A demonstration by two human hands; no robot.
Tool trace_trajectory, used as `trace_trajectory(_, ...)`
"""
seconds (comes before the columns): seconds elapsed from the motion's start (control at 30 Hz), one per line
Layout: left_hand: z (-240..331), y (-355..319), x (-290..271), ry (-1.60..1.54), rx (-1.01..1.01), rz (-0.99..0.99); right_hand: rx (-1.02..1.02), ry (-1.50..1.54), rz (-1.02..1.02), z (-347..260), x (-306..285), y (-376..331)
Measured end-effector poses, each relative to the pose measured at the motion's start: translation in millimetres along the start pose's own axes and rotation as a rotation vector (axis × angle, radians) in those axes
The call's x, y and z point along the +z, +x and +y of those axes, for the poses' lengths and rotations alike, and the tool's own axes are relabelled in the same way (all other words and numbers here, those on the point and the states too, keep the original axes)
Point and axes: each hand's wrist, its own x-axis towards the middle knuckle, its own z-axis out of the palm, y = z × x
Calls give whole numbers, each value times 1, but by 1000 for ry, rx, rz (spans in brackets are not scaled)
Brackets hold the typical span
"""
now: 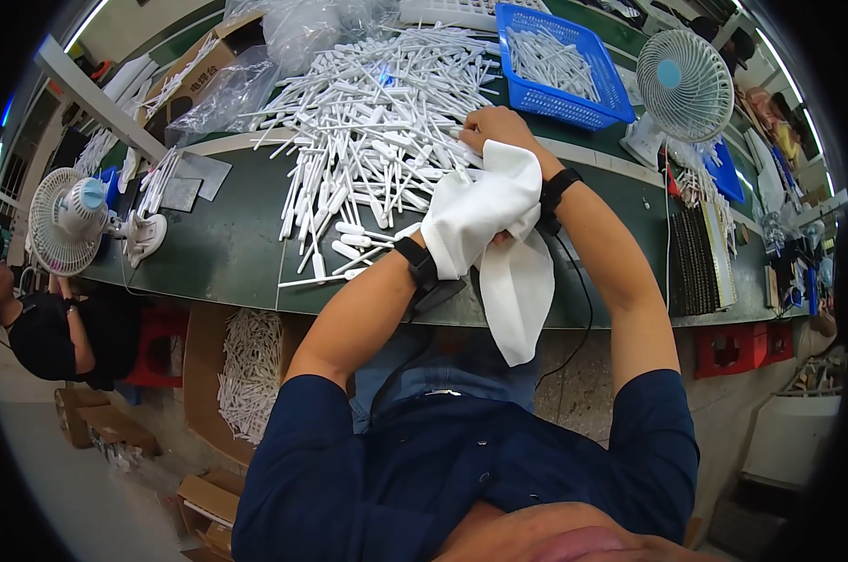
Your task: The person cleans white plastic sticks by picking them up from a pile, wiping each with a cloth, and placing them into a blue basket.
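Gripping a white cloth (485, 234), the left hand (452, 245) stays hidden — right hand (499, 129) curled over white plastic sticks (368, 122).

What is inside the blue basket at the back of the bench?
The blue basket holds a loose layer of white plastic sticks, like those in the big pile beside it. Most of its mesh floor shows; anything beneath the sticks is hidden.

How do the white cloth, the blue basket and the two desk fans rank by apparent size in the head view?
1. White cloth, held in both hands and nearest the camera, which enlarges it.
2. Blue basket.
3. Right fan and left fan: these look about alike, so I won't rank them.
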Motion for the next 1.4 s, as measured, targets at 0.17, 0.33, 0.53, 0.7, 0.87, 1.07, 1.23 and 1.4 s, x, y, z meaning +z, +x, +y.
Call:
trace_trajectory(0.17, 5, -5, -6, -104, 0, -61, -48, 41, 123, -6, 6, -5)
trace_trajectory(0.33, -48, 42, -34, 282, 593, -289, -304, -276, 147, 24, 20, 7)
trace_trajectory(0.53, -56, 48, -39, -715, 54, -520, -209, -174, 112, -3, -1, -6)
trace_trajectory(0.7, -55, 33, -46, -722, 77, -432, -103, -157, 47, -10, 2, -10)
trace_trajectory(0.87, -22, 10, -39, 528, 927, -312, 49, 14, -1, 12, -36, -41)
trace_trajectory(1.07, -19, 23, -54, 364, 669, -258, 300, 956, 106, 24, -23, -68)
trace_trajectory(1.23, -9, 17, -25, -196, 266, -284, 385, 1273, 165, 33, -17, -107)
trace_trajectory(1.4, -1, 14, -20, -286, 166, -303, 320, 1328, 229, 23, -19, -115)
